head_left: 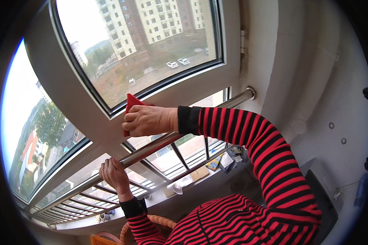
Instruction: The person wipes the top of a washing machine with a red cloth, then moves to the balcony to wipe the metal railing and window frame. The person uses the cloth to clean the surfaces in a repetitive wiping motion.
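A folded red cloth [131, 102] is pinched in my right hand [145, 121], pressed against the white window frame [167, 94] by the lower left corner of the large pane [151, 57]. Part of the cloth is hidden behind my fingers. Lower and to the left, my left hand [113, 175] is wrapped round the shiny metal railing [151, 148] that runs across in front of the windows. My right forearm passes above this rail.
Below the railing, a sill holds a tan box [199, 173], a crumpled white tissue [176, 188] and several packets [227, 160]. A wicker handle [159, 221] rises near my left forearm. The wall [331, 102] curves along the right.
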{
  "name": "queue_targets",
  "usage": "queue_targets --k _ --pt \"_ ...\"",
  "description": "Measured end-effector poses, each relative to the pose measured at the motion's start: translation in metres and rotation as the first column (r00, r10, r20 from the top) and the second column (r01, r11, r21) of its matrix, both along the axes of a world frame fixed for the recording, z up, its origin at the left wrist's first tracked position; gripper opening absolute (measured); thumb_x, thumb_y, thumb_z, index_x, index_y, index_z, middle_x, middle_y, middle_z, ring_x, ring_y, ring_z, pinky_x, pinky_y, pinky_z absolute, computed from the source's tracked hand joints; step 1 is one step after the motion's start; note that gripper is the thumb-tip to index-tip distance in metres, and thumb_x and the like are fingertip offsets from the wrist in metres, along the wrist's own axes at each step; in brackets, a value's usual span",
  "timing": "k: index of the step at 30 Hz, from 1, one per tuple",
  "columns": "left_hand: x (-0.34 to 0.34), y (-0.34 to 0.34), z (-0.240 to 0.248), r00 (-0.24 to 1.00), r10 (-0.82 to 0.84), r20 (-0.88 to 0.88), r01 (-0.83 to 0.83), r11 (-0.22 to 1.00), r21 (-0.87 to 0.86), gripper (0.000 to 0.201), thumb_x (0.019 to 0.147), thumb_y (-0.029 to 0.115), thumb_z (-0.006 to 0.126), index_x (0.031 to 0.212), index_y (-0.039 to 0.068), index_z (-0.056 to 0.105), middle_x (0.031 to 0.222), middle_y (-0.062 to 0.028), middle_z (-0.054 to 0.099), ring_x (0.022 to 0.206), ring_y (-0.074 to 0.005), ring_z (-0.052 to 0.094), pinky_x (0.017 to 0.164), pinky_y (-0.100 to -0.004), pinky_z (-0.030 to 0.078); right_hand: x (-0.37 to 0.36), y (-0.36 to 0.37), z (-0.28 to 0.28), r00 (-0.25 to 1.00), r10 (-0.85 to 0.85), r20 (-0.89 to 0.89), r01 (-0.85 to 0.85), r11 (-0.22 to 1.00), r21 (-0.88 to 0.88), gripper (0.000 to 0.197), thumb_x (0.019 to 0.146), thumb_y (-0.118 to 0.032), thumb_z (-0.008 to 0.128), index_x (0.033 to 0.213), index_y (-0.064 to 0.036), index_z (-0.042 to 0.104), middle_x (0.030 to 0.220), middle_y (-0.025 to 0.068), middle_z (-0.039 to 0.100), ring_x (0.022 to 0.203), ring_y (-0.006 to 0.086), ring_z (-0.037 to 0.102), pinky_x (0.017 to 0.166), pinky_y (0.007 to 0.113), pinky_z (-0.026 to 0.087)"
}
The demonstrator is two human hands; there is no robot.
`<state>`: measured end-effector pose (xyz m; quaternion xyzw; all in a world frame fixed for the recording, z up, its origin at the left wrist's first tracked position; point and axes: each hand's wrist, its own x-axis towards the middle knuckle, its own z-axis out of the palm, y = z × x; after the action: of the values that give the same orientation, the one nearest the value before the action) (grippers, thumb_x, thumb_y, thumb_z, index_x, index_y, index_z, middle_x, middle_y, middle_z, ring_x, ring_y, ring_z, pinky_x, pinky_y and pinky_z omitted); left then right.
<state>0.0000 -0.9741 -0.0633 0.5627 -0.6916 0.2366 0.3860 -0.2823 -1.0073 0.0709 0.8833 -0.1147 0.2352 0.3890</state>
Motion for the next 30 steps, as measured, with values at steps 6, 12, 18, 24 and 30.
queue_targets --k 6,12,18,24,30 --pt "0.007 0.004 0.001 0.998 -0.06 0.037 0.059 0.998 0.018 0.043 0.114 0.031 0.043 0.088 0.006 0.067 0.089 -0.0103 0.065 0.088 -0.0332 0.058 0.087 -0.0461 0.042 -0.117 0.018 -0.012 0.978 -0.189 -0.091 0.195 0.979 0.064 0.016 0.086 -0.017 0.07 0.099 -0.0247 0.073 0.11 -0.0037 0.058 0.116 0.0182 0.056 0.107 0.037 0.045" --pt "0.004 0.005 0.001 0.998 -0.058 0.024 0.058 0.998 0.022 0.043 0.114 0.03 0.043 0.086 0.005 0.065 0.087 -0.0108 0.063 0.088 -0.0334 0.057 0.087 -0.046 0.042 -0.255 0.053 -0.001 0.905 -0.423 -0.043 0.424 0.905 0.036 0.012 0.085 -0.011 0.071 0.093 -0.0193 0.073 0.11 -0.0015 0.06 0.111 0.0193 0.059 0.102 0.037 0.049" --pt "0.002 0.006 0.003 0.998 -0.066 0.019 0.066 0.998 0.002 0.042 0.114 0.03 0.043 0.088 0.005 0.065 0.087 -0.0111 0.062 0.089 -0.0338 0.057 0.087 -0.0464 0.042 -0.321 0.069 -0.002 0.711 -0.703 0.002 0.699 0.708 0.099 0.006 0.081 -0.008 0.067 0.083 -0.0134 0.067 0.099 0.0038 0.055 0.103 0.0224 0.059 0.092 0.037 0.052" --pt "0.002 0.009 0.005 0.997 -0.075 0.009 0.075 0.997 0.016 0.039 0.113 0.03 0.045 0.087 0.007 0.064 0.086 -0.0114 0.062 0.089 -0.0336 0.059 0.086 -0.0478 0.041 -0.276 0.062 -0.029 0.626 -0.778 0.05 0.757 0.622 0.2 0.013 0.085 -0.008 0.068 0.094 -0.0166 0.073 0.107 0.0009 0.061 0.11 0.0237 0.06 0.092 0.039 0.055" --pt "0.002 0.009 0.006 0.995 -0.1 0.005 0.1 0.995 -0.003 0.036 0.113 0.029 0.047 0.092 0.008 0.068 0.086 -0.01 0.063 0.089 -0.0323 0.06 0.088 -0.0461 0.042 -0.171 0.045 -0.046 0.858 -0.512 0.033 0.513 0.852 -0.11 0.014 0.084 -0.014 0.072 0.097 -0.0179 0.074 0.103 -0.0021 0.06 0.105 0.0189 0.059 0.087 0.035 0.05"
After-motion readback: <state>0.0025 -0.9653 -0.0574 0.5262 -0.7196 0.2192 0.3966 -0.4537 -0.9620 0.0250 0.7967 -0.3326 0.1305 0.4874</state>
